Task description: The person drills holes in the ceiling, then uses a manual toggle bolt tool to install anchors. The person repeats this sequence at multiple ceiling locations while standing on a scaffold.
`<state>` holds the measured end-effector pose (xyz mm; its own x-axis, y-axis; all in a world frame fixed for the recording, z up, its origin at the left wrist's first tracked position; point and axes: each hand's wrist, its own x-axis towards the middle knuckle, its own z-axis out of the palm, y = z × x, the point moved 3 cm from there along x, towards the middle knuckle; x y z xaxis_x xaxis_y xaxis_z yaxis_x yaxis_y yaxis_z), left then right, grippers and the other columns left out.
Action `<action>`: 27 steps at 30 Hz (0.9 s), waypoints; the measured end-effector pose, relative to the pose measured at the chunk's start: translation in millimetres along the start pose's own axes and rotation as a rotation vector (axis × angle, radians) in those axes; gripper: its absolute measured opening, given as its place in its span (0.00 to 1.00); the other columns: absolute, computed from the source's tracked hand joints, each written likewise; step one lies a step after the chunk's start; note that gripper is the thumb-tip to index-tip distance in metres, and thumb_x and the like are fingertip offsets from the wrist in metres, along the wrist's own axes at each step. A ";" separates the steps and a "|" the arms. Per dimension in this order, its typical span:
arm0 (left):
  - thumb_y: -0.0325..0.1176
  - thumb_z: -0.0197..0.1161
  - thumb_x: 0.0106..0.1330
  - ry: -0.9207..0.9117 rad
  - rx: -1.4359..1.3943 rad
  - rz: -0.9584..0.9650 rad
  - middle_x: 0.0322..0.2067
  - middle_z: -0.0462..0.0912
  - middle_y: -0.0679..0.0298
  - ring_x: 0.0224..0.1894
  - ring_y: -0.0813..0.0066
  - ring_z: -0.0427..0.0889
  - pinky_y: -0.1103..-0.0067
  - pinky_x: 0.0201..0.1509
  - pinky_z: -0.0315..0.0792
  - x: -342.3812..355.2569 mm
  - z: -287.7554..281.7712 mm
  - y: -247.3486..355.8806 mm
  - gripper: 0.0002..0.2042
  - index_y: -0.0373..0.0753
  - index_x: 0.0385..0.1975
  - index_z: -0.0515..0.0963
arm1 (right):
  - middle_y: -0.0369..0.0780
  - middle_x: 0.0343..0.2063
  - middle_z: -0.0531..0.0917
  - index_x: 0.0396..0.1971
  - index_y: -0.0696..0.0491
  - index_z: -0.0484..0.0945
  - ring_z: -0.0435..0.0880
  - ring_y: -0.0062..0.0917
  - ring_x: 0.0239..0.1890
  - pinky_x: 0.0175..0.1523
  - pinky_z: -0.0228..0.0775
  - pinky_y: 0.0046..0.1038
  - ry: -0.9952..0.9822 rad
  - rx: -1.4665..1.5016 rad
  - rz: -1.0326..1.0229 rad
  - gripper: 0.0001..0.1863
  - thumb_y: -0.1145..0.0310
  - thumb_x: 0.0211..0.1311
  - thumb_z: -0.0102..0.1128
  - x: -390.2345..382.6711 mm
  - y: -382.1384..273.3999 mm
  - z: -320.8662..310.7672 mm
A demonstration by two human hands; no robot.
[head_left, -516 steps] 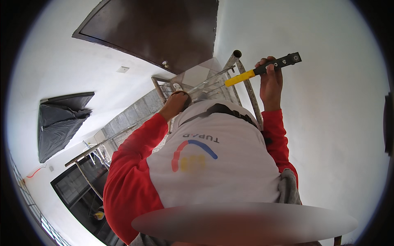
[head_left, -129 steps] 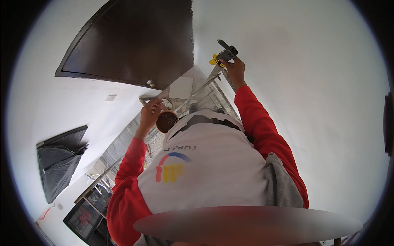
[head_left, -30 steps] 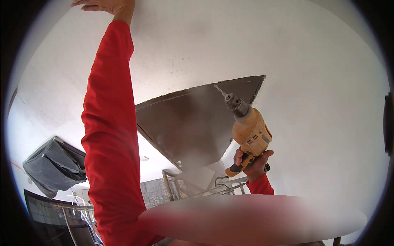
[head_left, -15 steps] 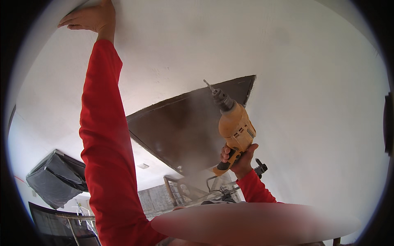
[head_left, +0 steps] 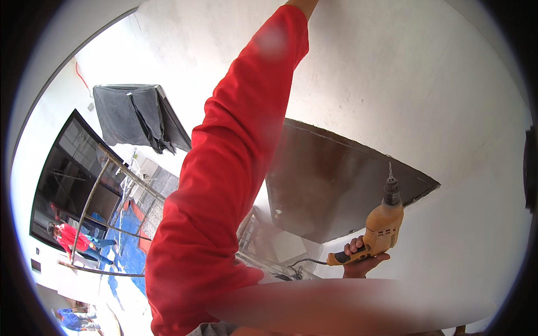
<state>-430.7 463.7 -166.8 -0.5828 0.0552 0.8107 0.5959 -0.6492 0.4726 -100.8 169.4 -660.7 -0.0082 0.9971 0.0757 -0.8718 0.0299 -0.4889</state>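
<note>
My right hand is wrapped round the handle of a yellow corded power drill. The drill points upward, and a thin bit sits in its dark chuck. Behind the bit lies a brown panel set in the white surface; the bit looks apart from it, though the distance is hard to judge. My left arm in a red sleeve reaches up across the middle. Only the wrist shows at the top edge, so the left hand is out of the picture.
A black-wrapped box is mounted on the wall at the left. Below it are rusty scaffold rails, a large dark window and a blue floor sheet. A person in red and another in blue are down there.
The view has swung, showing more of the left side and the people below. The drill now appears farther right and more upright. My left hand, earlier against the white surface, has left the picture.
</note>
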 end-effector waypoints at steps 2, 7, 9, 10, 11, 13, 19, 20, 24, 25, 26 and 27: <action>0.70 0.79 0.42 0.028 0.088 -0.009 0.75 0.31 0.28 0.79 0.35 0.35 0.52 0.82 0.39 5.9 2.3 1.0 0.80 0.18 0.72 0.26 | 0.38 0.25 0.82 0.48 0.58 0.73 0.83 0.26 0.24 0.27 0.79 0.30 0.014 -0.032 0.012 0.58 0.12 0.40 0.54 0.2 -0.8 -4.6; 0.75 0.75 0.41 0.071 0.186 0.041 0.74 0.32 0.25 0.79 0.34 0.36 0.52 0.82 0.40 6.3 2.5 5.7 0.80 0.14 0.71 0.28 | 0.39 0.28 0.82 0.50 0.57 0.72 0.83 0.27 0.27 0.29 0.79 0.32 -0.063 0.010 0.036 0.55 0.15 0.44 0.56 12.6 5.7 -20.1; 0.76 0.73 0.42 0.103 0.209 0.082 0.74 0.32 0.24 0.79 0.34 0.37 0.53 0.82 0.40 5.3 1.2 5.5 0.80 0.13 0.70 0.28 | 0.40 0.32 0.81 0.52 0.57 0.71 0.83 0.28 0.30 0.31 0.79 0.33 -0.155 0.091 0.057 0.52 0.20 0.47 0.60 20.6 9.9 -24.8; 0.76 0.74 0.42 0.103 0.196 0.082 0.74 0.32 0.25 0.79 0.34 0.37 0.53 0.82 0.40 5.5 2.7 3.6 0.80 0.13 0.70 0.28 | 0.40 0.32 0.81 0.51 0.57 0.71 0.83 0.28 0.31 0.31 0.79 0.33 -0.163 0.076 0.070 0.51 0.20 0.48 0.60 23.8 13.5 -27.4; 0.75 0.74 0.42 0.102 0.184 0.078 0.74 0.32 0.25 0.79 0.34 0.37 0.53 0.82 0.40 5.5 4.5 0.3 0.80 0.14 0.71 0.28 | 0.41 0.32 0.81 0.51 0.57 0.71 0.83 0.28 0.31 0.31 0.79 0.33 -0.172 0.092 0.077 0.51 0.20 0.48 0.60 25.4 16.1 -29.4; 0.74 0.75 0.43 0.080 0.145 0.064 0.74 0.32 0.25 0.79 0.35 0.36 0.53 0.82 0.41 6.3 9.6 -9.3 0.79 0.15 0.71 0.28 | 0.41 0.32 0.81 0.50 0.56 0.71 0.83 0.28 0.31 0.31 0.79 0.33 -0.173 0.113 0.094 0.50 0.21 0.48 0.60 25.8 19.8 -31.5; 0.65 0.69 0.59 0.266 0.198 0.327 0.76 0.36 0.32 0.79 0.38 0.37 0.54 0.82 0.40 -1.8 4.9 -35.0 0.64 0.21 0.75 0.34 | 0.40 0.32 0.81 0.49 0.56 0.72 0.84 0.27 0.31 0.31 0.79 0.33 -0.158 0.051 0.107 0.50 0.20 0.48 0.61 10.2 15.6 -27.2; 0.63 0.66 0.64 0.143 0.107 0.267 0.77 0.38 0.35 0.79 0.39 0.37 0.55 0.82 0.39 -6.6 -4.0 -46.8 0.60 0.23 0.75 0.36 | 0.39 0.31 0.81 0.49 0.56 0.72 0.84 0.27 0.31 0.31 0.79 0.33 -0.145 0.037 0.110 0.50 0.20 0.48 0.60 7.0 14.2 -26.2; 0.61 0.49 0.76 0.032 -0.523 -0.025 0.79 0.41 0.46 0.81 0.49 0.38 0.61 0.83 0.35 14.0 -76.9 -90.1 0.44 0.32 0.78 0.43 | 0.38 0.26 0.81 0.49 0.56 0.72 0.83 0.26 0.25 0.28 0.78 0.32 0.032 -0.021 0.099 0.55 0.15 0.43 0.56 -8.4 14.8 -28.1; 0.63 0.44 0.77 0.145 -0.538 -0.189 0.80 0.40 0.49 0.81 0.52 0.39 0.63 0.83 0.35 32.9 -97.2 -103.3 0.44 0.34 0.78 0.42 | 0.38 0.26 0.81 0.47 0.56 0.73 0.83 0.26 0.24 0.27 0.78 0.32 0.070 -0.041 0.099 0.54 0.14 0.43 0.54 -13.9 16.2 -27.9; 0.65 0.39 0.77 0.257 -0.546 -0.353 0.80 0.39 0.53 0.81 0.56 0.39 0.65 0.83 0.34 54.4 -121.4 -118.9 0.43 0.36 0.79 0.42 | 0.38 0.25 0.81 0.46 0.56 0.73 0.83 0.26 0.24 0.27 0.78 0.32 0.097 -0.074 0.086 0.54 0.14 0.44 0.53 -19.9 17.7 -27.5; 0.66 0.36 0.77 0.350 -0.610 -0.363 0.81 0.38 0.55 0.81 0.58 0.40 0.65 0.83 0.34 72.7 -143.6 -131.4 0.43 0.37 0.79 0.42 | 0.38 0.25 0.81 0.45 0.56 0.74 0.83 0.26 0.24 0.27 0.78 0.32 0.138 -0.088 0.086 0.54 0.14 0.44 0.53 -26.3 17.1 -26.5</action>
<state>-630.7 444.1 -219.6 -0.8830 0.1670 0.4387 -0.0137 -0.9434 0.3315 -102.5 145.6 -694.1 -0.0078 0.9962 -0.0867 -0.8244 -0.0555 -0.5633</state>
